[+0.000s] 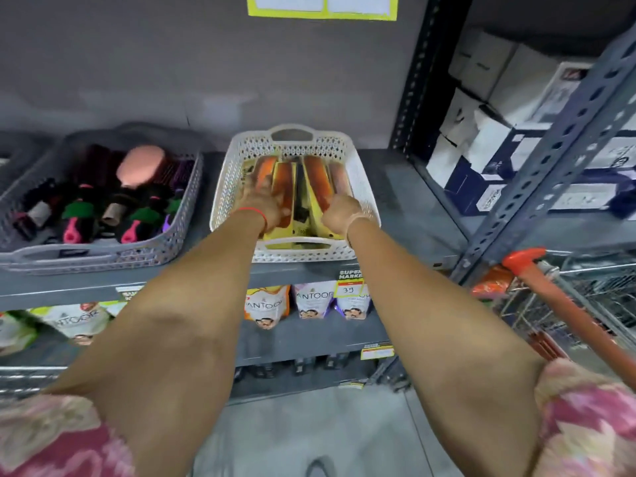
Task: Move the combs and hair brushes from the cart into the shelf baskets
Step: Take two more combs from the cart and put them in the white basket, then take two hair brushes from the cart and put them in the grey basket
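**Both hands in the white comb basket**

I read "SUPER MARKET" and a handwritten "35" on the price tag [350, 285]; the pouches [315, 301] below show "ANTOOR". On the grey metal shelf [406, 197], my left hand [261, 201] lies flat, fingers spread over the packaged combs [303, 191] in the white basket [292, 146]. My right hand [339, 213] is curled; what it holds, I cannot tell. Hair brushes [137, 166] fill the grey basket [103, 256]; the cart [530, 263] stands right.

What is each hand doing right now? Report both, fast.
Left hand: fingers spread flat on the packaged combs in the white basket, gripping nothing visibly.
Right hand: curled closed over the combs; whether it grips one cannot be told.
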Demonstrator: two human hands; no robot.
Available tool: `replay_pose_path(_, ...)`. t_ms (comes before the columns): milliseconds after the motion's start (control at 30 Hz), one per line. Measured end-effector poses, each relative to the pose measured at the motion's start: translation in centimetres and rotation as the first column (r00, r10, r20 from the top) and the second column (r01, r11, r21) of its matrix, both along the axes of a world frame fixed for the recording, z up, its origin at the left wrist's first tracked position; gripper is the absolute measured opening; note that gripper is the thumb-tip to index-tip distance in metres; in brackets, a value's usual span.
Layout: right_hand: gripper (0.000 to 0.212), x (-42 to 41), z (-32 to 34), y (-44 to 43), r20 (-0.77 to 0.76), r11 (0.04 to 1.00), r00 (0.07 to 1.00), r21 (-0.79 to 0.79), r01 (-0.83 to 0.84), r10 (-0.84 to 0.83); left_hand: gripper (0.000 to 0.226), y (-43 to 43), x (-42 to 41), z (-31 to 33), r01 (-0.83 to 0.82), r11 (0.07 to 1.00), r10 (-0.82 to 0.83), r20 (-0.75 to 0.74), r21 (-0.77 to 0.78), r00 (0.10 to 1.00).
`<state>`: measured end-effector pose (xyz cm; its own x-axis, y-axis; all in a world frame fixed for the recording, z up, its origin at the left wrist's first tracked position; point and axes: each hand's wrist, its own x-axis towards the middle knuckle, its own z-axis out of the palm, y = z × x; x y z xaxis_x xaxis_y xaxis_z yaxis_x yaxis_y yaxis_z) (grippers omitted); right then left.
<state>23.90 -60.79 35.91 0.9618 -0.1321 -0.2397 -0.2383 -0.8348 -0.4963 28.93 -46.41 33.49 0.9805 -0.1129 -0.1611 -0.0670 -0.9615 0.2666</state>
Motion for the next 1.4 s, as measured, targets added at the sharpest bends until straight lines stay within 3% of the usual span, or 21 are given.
replay_pose_path(100, 0.057, -0.4, 0.6, 0.3, 0.153, 0.998, 0.988, -0.045, 0.038, -0.031, 0.065, 1.9, -0.7, 1.4, -0.036, 0.991, 0.051, 0.12, -0.125, 0.991)
replay_pose_path(200, 0.048, -1.3, 2.1, 3.2, 0.415, 0.998, 0.91, -0.055, 0.022, 0.003, 0.058, 6.1, -2.6, 4.1, -0.122, 0.903, 0.241, 0.251, -0.411, 0.938)
replay_pose_path(333, 0.036, -3.6, 4.3, 11.3, 0.623, 0.991, 0.782, 0.079, -0.104, 0.033, 0.049, 16.4, -8.0, 5.7, -0.251, 0.873, 0.443, 0.463, -0.419, 0.767)
replay_pose_path(433, 0.032, -5.4, 5.0, 18.7, 0.643, 0.931, 0.761, 0.223, -0.29, 0.083, 0.049, 26.4, -13.6, 4.8, -0.443, 0.751, 0.648, 0.414, -0.49, 0.64)
replay_pose_path(600, 0.027, -8.3, 2.8, 32.0, 0.514, 0.773, 0.829, 0.426, -0.471, 0.221, 0.06, 40.2, -22.7, 0.8, -0.604, 0.483, 0.802, 0.044, -0.634, 0.596)
replay_pose_path(700, 0.026, -10.2, -0.7, 39.9, 0.374, 0.682, 0.827, 0.472, -0.559, 0.419, 0.062, 45.2, -27.6, -2.6, -0.67, 0.298, 0.861, -0.111, -0.679, 0.496)
replay_pose_path(900, 0.032, -11.3, -8.6, 51.0, 0.133, 0.572, 0.677, 0.434, -0.696, 0.724, 0.061, 49.4, -33.3, -10.2, -0.743, 0.03, 0.892, -0.317, -0.669, 0.322)
replay_pose_path(1000, 0.045, -10.6, -12.9, 54.1, -0.027, 0.516, 0.546, 0.368, -0.773, 0.837, 0.064, 49.8, -34.3, -13.9, -0.774, -0.119, 0.887, -0.417, -0.622, 0.199)
replay_pose_path(1133, 0.05, -9.0, -19.7, 55.9, -0.239, 0.446, 0.386, 0.308, -0.84, 0.891, 0.068, 48.8, -33.7, -19.5, -0.795, -0.278, 0.827, -0.555, -0.539, 0.087)
replay_pose_path(1300, 0.044, -8.8, -28.4, 53.6, -0.478, 0.455, 0.303, 0.241, -0.857, 0.824, 0.063, 47.3, -32.2, -26.2, -0.808, -0.384, 0.718, -0.695, -0.447, 0.043)
replay_pose_path(1367, 0.043, -9.1, -31.7, 51.9, -0.47, 0.269, 0.179, 0.131, -0.954, 0.864, 0.06, 46.8, -31.2, -28.5, -0.842, -0.363, 0.698, -0.715, -0.4, 0.039)
replay_pose_path(1400, 0.039, -9.2, -33.1, 51.1, -0.468, 0.062, 0.024, 0.066, -0.996, 0.883, 0.058, 46.8, -30.7, -29.6, -0.871, -0.322, 0.706, -0.707, -0.372, 0.041)
